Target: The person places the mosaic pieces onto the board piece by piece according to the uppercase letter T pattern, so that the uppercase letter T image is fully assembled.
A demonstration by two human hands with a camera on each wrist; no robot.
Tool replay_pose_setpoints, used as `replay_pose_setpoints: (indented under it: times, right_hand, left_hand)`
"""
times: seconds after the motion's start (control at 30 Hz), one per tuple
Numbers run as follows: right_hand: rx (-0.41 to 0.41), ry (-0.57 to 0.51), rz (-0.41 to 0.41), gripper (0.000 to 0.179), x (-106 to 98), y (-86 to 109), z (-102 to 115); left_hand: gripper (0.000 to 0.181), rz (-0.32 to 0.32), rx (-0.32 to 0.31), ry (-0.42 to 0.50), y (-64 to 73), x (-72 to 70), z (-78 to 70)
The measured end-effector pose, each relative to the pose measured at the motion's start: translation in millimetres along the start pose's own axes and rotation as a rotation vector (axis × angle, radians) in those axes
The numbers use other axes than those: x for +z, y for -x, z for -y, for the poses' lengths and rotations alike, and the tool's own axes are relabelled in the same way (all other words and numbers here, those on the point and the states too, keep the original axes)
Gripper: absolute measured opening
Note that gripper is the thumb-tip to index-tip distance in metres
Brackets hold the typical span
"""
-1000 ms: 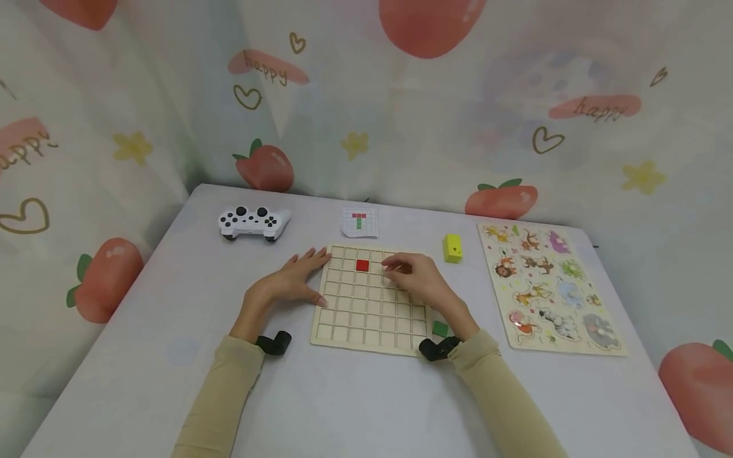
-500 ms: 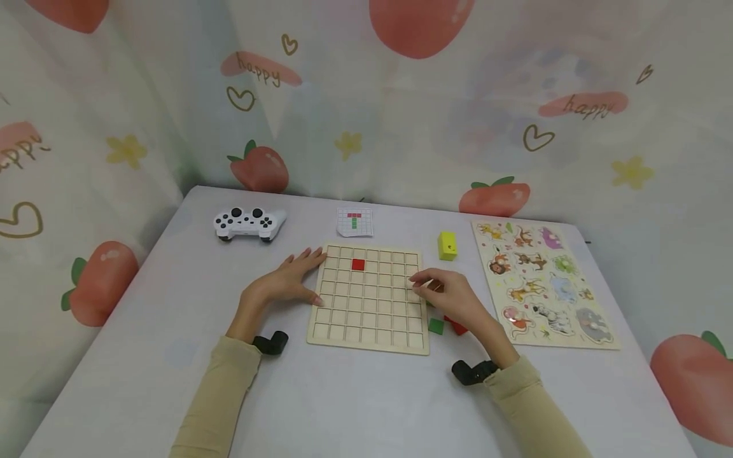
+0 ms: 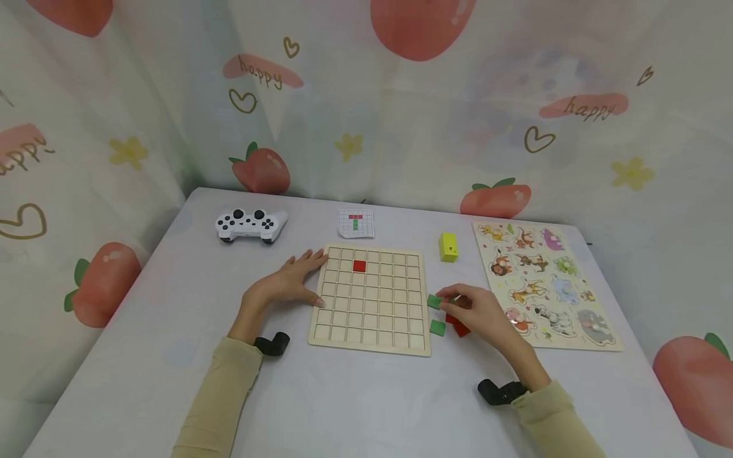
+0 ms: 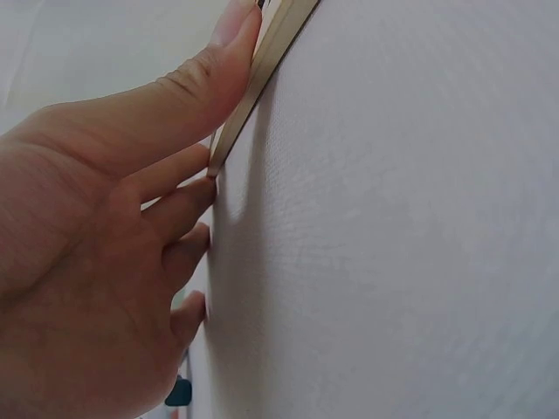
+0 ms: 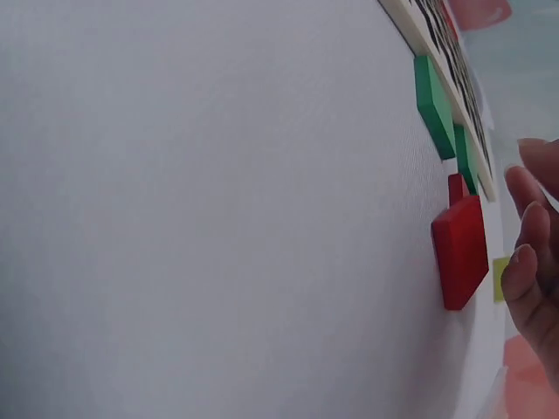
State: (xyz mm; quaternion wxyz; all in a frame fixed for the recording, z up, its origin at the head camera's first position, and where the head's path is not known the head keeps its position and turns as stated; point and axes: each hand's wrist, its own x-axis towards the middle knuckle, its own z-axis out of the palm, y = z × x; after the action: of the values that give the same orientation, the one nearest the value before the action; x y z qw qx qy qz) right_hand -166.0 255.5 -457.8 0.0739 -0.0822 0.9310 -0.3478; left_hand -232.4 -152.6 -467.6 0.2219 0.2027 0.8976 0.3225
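A pale wooden grid board (image 3: pixel 366 306) lies mid-table with one red square tile (image 3: pixel 359 266) in a cell near its top left. My left hand (image 3: pixel 284 280) rests at the board's left edge, thumb and fingers spread; in the left wrist view the thumb (image 4: pixel 231 74) touches the edge. Right of the board my right hand (image 3: pixel 480 313) hovers over loose tiles, its fingers loosely bent with nothing seen between them. Below it lie green tiles (image 3: pixel 438 327) and red tiles (image 3: pixel 461 329), partly covered by the hand. In the right wrist view a red tile (image 5: pixel 458 253) sits below the fingertips.
Behind the board lies a paper card (image 3: pixel 356 224) with a red and green T on a grid. A white game controller (image 3: pixel 250 225) is at back left, a yellow block (image 3: pixel 448 247) at back right. An animal puzzle board (image 3: pixel 546 280) lies on the right.
My right hand has moved from over the board, rightward and toward me, to the loose tiles, which came into view. The left hand has stayed at the board's edge.
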Motion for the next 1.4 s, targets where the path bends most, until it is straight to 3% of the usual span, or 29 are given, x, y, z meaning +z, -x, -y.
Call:
replay_pose_setpoints:
  times: [0.33,0.6,1.0,1.4]
  right_hand:
    - [-0.016,0.034,-0.03,0.021,-6.3,2.9,-12.5]
    - [0.03,0.05,0.066,0.026,-6.2,3.4,-14.2]
    - [0.011,0.086,0.11,0.027,-5.1,4.3,-12.1]
    - [0.015,0.033,0.065,0.013,-7.0,3.5,-12.1]
  left_hand:
    - [0.106,-0.01,-0.012,-0.004,1.9,-1.5,-1.0]
    - [0.106,-0.007,-0.017,-0.007,3.2,-3.0,0.6]
    - [0.108,0.003,-0.015,0.0,0.5,1.2,5.3]
    - [0.108,0.001,-0.014,0.008,-0.7,0.7,3.1]
